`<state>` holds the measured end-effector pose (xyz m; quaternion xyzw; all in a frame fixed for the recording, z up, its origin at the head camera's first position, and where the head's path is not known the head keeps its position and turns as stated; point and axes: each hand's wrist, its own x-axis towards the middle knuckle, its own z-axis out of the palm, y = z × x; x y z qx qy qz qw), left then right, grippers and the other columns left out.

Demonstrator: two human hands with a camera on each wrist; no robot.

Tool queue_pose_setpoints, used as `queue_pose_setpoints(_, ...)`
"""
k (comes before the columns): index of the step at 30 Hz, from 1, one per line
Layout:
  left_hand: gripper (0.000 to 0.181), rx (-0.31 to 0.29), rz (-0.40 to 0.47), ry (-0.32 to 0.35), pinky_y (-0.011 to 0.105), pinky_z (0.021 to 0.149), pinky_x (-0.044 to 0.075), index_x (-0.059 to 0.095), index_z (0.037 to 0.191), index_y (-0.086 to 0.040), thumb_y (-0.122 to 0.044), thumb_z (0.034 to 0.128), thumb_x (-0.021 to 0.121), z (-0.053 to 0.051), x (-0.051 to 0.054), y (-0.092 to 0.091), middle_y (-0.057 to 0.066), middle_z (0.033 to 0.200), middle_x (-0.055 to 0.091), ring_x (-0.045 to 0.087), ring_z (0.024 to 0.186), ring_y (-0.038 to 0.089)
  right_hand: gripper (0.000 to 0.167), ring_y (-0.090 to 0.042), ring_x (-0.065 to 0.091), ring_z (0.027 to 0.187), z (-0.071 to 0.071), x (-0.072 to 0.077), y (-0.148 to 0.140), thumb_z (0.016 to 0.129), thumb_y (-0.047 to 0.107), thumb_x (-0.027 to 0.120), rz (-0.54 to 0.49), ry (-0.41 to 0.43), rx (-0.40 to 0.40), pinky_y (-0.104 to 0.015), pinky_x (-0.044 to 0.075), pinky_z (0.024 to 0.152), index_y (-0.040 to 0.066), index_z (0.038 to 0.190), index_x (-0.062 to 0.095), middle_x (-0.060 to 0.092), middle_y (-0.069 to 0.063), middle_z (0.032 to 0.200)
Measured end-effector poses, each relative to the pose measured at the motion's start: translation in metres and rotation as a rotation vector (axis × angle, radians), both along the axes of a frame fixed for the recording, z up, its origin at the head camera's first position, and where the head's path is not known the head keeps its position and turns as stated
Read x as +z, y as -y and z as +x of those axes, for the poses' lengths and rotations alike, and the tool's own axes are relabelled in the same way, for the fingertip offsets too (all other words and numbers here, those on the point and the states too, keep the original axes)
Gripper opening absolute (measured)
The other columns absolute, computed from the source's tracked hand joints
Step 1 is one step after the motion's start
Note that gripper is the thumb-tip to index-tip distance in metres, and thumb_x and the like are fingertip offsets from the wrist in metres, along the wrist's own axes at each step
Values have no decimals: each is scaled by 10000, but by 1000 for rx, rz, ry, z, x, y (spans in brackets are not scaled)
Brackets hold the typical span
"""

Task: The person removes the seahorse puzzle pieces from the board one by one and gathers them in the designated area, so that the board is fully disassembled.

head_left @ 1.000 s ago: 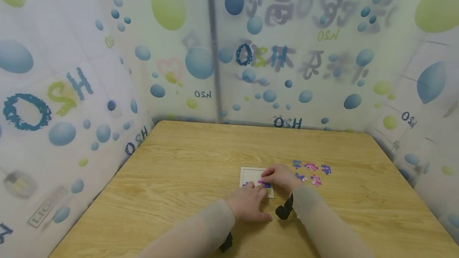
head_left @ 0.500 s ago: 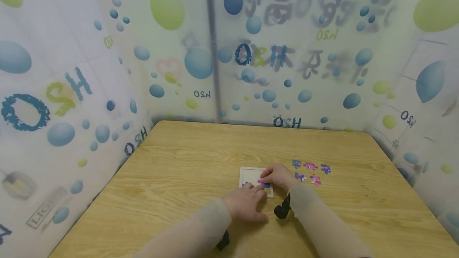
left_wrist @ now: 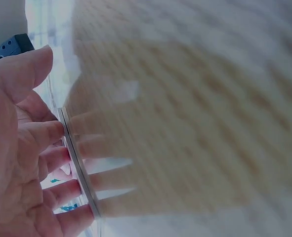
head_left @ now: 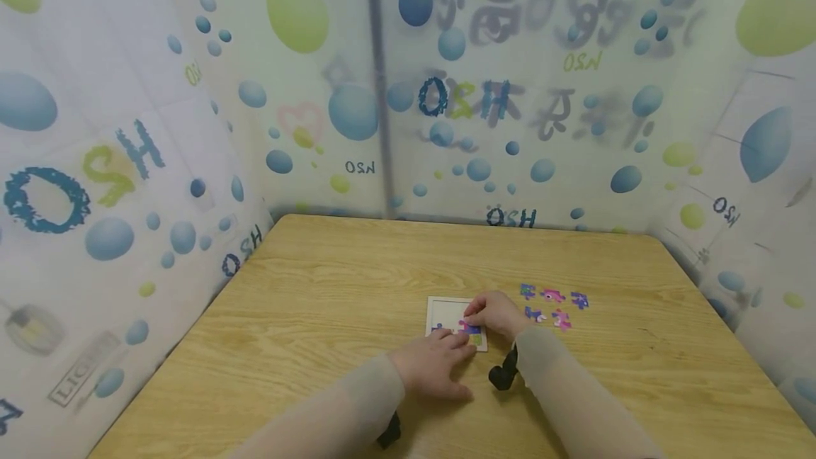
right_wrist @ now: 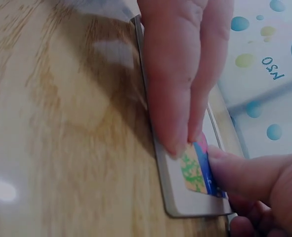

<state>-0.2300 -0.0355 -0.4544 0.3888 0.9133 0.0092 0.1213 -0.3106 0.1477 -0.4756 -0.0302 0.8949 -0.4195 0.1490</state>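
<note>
In the head view a pale puzzle tray lies on the table with several jigsaw pieces along its near side. My right hand pinches a pink and blue puzzle piece at the tray's right. Its thumb presses against that blue edge in the right wrist view, beside an orange and green piece. My left hand rests with fingers extended over the near edge of the tray; the left wrist view shows its fingertips along the tray's rim. The left fingers hide part of the pieces.
Several loose jigsaw pieces lie on the wooden table, right of the tray and just past my right hand. White patterned walls stand around the table's back and sides. A black wrist device hangs below my right sleeve.
My left hand has slid slightly left and toward me, uncovering more of the pieces in the tray. The right hand stays at nearly the same spot.
</note>
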Motion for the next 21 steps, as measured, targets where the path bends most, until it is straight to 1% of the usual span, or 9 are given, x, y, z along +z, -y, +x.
queue_pose_setpoints(2,775,0,-4,1,360,1122,300,373,1492,-201,-664,881,489,0,0,0,6,1552,306,298,1402,252,78,-216,529,867,1,0,-1,836,131,749,2,-1,9,-399,408,868,72,871,713,641,-20,873)
queue_pose_setpoints(6,766,13,-2,4,358,1116,311,391,1483,-206,-667,880,488,-1,1,-2,-4,1541,328,316,1394,254,53,-215,532,888,1,1,-4,849,93,728,-21,5,37,-424,409,907,81,897,709,644,-22,892)
queue_pose_setpoints(9,750,27,8,13,358,1113,318,413,1472,-210,-658,877,503,0,2,-4,-12,1531,346,328,1387,255,93,-217,529,911,1,2,-6,844,36,711,-49,16,56,-447,402,932,78,927,702,643,-26,917)
queue_pose_setpoints(13,741,38,16,32,358,1114,317,419,1469,-214,-654,878,507,0,2,-4,-24,1529,349,327,1388,253,116,-218,525,917,2,2,-7,837,25,713,-55,27,62,-455,400,932,79,939,696,637,-27,927)
queue_pose_setpoints(21,740,36,19,31,351,1115,314,422,1467,-217,-660,878,496,-1,0,-4,-33,1527,351,326,1387,246,119,-236,518,921,6,1,-5,837,70,734,-71,25,6,-472,393,936,94,943,686,616,-43,932)
